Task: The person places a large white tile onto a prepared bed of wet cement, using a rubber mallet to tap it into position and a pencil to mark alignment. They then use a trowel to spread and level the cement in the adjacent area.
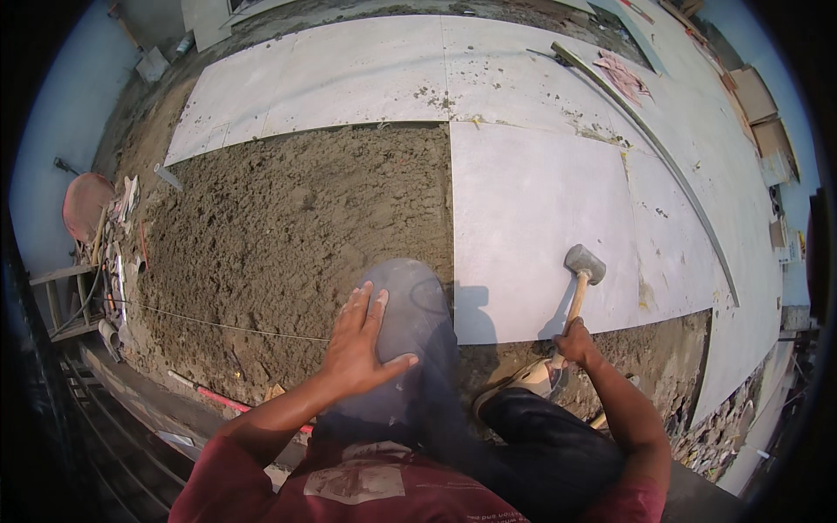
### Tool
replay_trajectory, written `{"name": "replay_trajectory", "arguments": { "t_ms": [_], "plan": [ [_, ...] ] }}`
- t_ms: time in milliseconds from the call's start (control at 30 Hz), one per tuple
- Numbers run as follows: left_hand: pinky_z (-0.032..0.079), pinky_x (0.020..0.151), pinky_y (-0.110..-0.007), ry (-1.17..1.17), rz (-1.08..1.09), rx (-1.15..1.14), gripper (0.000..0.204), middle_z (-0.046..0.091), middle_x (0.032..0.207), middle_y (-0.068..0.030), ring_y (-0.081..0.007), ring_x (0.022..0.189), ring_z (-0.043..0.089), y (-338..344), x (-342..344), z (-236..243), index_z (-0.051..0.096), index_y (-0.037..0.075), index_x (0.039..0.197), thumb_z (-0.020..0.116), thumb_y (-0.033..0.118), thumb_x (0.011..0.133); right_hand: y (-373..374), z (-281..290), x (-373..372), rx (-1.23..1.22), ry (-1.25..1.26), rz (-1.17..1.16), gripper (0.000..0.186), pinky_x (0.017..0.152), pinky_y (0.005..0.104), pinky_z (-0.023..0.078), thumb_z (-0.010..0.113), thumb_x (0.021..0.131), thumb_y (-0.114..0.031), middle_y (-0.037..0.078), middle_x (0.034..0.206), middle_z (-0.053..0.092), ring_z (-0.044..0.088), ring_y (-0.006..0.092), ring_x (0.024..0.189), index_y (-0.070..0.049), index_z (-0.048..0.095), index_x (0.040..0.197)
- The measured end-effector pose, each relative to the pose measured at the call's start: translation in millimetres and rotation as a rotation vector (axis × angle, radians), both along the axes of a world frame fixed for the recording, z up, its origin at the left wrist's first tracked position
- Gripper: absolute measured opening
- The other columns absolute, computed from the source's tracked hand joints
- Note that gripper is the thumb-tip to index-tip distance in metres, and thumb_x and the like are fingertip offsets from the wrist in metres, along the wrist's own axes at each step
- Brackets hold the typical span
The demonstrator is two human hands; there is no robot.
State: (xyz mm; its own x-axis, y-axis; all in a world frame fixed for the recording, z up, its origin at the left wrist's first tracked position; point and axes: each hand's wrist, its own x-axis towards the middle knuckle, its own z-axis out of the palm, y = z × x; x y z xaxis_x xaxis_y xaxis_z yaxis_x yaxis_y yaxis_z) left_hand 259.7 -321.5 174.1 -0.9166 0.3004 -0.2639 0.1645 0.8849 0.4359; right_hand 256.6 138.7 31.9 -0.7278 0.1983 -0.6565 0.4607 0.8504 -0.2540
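My left hand (pixel 362 340) rests with fingers spread on my bent knee (pixel 401 292), which is in dark trousers. My right hand (pixel 573 342) grips the wooden handle of a rubber mallet (pixel 584 261), whose grey head is over a large white tile (pixel 540 200) on the right. To the left of that tile lies a bed of rough, damp mortar (pixel 261 209). A thin string (pixel 218 321) stretches across the mortar toward my knee. My shoe (pixel 527 382) shows under my right forearm, beside the tile's near edge.
More white tiles (pixel 349 70) border the mortar at the back, with a long straightedge (pixel 654 139) and pink cloth (pixel 622 77) on the right ones. A pink basin (pixel 87 205), tools and a ladder (pixel 57 288) stand at the left. A red-and-white pipe (pixel 222 397) lies near me; cardboard boxes (pixel 754 105) stand far right.
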Motion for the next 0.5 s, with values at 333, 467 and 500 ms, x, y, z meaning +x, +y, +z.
{"name": "replay_trajectory", "arguments": {
  "t_ms": [333, 467, 500],
  "plan": [
    [0.021, 0.115, -0.052, 0.005, 0.084, 0.208, 0.103, 0.016, 0.157, -0.0263, -0.0451, 0.143, 0.022, 4.7, -1.6, -2.6, 0.021, -0.002, 0.151, 0.078, 0.034, 0.073, 49.6, 30.1, -49.8, -0.372, 0.17, 0.023, 0.059, 0.076, 0.0358, 0.055, 0.067, 0.084, -0.03, 0.019, 0.09, 0.07, 0.07, 0.0258, 0.074, 0.005, 0.051, 0.129],
    [0.018, 0.116, -0.052, -0.002, 0.031, 0.227, 0.096, 0.016, 0.158, -0.0243, -0.0418, 0.146, 0.017, 10.0, -4.6, -5.2, 0.019, 0.001, 0.153, 0.072, 0.035, 0.081, 187.8, 72.3, 20.8, -0.144, 0.6, -0.746, 0.036, 0.059, 0.0369, 0.053, 0.06, 0.089, -0.023, 0.018, 0.069, 0.066, 0.068, 0.0233, 0.067, 0.005, 0.061, 0.111],
    [0.017, 0.116, -0.052, 0.005, 0.003, 0.231, 0.093, 0.016, 0.158, -0.024, -0.041, 0.147, 0.016, 11.0, -7.0, -9.4, 0.019, 0.002, 0.153, 0.07, 0.036, 0.084, 225.4, 63.0, 63.3, 0.083, 0.528, -0.737, 0.031, 0.058, 0.0343, 0.052, 0.06, 0.089, -0.022, 0.016, 0.071, 0.065, 0.067, 0.0203, 0.064, 0.005, 0.062, 0.105]
  ]
}}
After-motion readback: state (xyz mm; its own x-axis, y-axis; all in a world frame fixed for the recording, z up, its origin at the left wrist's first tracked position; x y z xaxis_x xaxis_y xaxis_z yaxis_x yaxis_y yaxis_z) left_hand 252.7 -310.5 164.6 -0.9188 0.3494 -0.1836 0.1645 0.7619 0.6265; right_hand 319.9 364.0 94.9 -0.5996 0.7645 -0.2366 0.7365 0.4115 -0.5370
